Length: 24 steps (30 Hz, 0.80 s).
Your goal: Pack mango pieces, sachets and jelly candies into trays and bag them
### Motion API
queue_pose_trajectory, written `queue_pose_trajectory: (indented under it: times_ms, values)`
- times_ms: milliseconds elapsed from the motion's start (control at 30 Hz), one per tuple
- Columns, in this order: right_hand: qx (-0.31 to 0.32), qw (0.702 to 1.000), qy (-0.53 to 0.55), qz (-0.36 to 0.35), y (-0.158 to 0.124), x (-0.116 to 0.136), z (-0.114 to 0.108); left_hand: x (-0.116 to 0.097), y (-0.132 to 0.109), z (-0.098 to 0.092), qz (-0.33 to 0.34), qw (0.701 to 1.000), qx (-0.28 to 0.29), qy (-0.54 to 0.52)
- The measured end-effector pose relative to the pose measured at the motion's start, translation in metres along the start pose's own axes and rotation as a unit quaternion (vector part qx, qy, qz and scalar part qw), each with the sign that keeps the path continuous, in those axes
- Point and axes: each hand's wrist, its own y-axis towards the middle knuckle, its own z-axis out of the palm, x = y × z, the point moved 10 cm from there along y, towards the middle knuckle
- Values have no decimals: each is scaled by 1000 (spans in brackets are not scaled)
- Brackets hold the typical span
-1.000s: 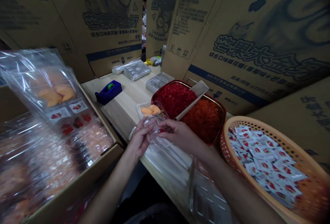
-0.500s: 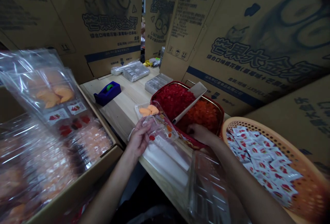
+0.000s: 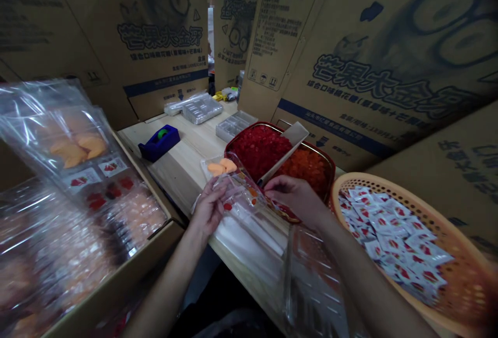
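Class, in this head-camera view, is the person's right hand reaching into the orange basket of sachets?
No, the right hand is at the near edge of the red tray, outside the orange basket.

A: Where were the two hands?

B: Both were out in front, low in the view. The left hand and the right hand were a little apart, turned toward each other.

A: How did the left one sit?

B: Its fingers were bunched and slightly bent, the palm turned inward, with the left wrist angled up.

A: And the right?

B: Its back faced upward, and its fingers reached left, gently curved.

A: The arms?

B: Bare. The left forearm rose from the bottom edge, and the right forearm came in from the lower right, both slanting inward.
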Motion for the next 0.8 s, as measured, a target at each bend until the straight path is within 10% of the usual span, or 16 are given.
queue_pose_trajectory:
  times_ms: [200,533,800]
  values:
    - [125,989,12,-80,-12,46,76,1,-1,0,3,1000,-14,0]
    - [93,935,-264,-216,-1,48,101,-1,-2,-1,2,1000,-22,-16]
    - [29,986,-116,-115,8,39,55,1,2,-4,-6,1000,11,-9]
